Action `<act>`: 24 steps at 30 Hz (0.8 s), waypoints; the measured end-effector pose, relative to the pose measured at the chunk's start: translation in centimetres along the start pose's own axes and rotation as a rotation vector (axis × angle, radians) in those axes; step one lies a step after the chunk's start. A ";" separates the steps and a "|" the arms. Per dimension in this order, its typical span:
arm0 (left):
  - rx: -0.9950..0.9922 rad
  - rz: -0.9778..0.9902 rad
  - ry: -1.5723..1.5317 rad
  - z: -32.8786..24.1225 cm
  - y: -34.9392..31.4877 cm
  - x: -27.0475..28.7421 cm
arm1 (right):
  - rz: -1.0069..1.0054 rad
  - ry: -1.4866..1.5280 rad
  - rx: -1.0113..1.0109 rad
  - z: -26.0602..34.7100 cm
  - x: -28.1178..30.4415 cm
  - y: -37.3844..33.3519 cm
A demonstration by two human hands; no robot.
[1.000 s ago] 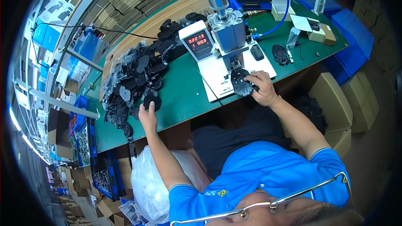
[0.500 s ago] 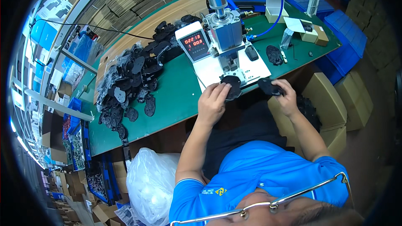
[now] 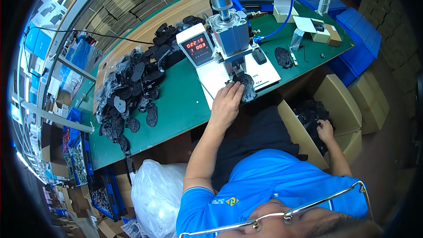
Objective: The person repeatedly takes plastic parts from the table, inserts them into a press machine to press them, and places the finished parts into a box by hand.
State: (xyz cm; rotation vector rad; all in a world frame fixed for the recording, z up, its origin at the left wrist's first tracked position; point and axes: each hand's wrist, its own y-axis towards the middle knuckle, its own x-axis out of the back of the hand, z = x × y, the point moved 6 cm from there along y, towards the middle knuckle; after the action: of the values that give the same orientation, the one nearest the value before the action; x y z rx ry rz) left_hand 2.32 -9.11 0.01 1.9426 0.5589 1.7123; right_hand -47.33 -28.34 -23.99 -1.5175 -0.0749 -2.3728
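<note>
My left hand [image 3: 226, 102] is at the base of a small bench press [image 3: 229, 31], its fingers closed on the left edge of a flat, rounded black plastic part [image 3: 249, 89]. That part lies under the press head, its near end sticking out over the front of the white base plate [image 3: 269, 78]. Down at the right, my right hand [image 3: 326, 131] is inside an open cardboard box [image 3: 341, 105], over a heap of similar black parts [image 3: 310, 112]. Its fingers look loosely bent and apart, and no part shows held in them.
Left of the press, a large pile of black parts [image 3: 132, 79] covers the green table [image 3: 180, 105]. A control box with a red display [image 3: 196, 46] adjoins the press. Another black part [image 3: 283, 57] and small cartons [image 3: 284, 9] lie to the right. A white plastic bag [image 3: 158, 194] stands below.
My right hand has moved down and right from the table edge into the cardboard box, and its black part is no longer in it. My left hand has brought its part under the press head.
</note>
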 end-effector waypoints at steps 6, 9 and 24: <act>0.079 0.015 -0.022 0.0 -0.3 -0.5 | -0.055 0.163 0.210 9.1 1.0 1.3; 0.087 0.021 -0.018 0.0 -0.5 -0.4 | -0.113 0.414 0.450 21.5 4.8 2.0; 0.177 -0.087 -0.132 -0.1 -1.4 0.1 | -0.298 0.411 1.187 42.0 4.1 1.8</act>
State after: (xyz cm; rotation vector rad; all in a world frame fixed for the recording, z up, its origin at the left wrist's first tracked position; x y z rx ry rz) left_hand 2.20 -7.91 -0.73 2.1021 0.7560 1.5133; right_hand -11.64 -21.95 -2.39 -0.4547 -1.3815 -2.0408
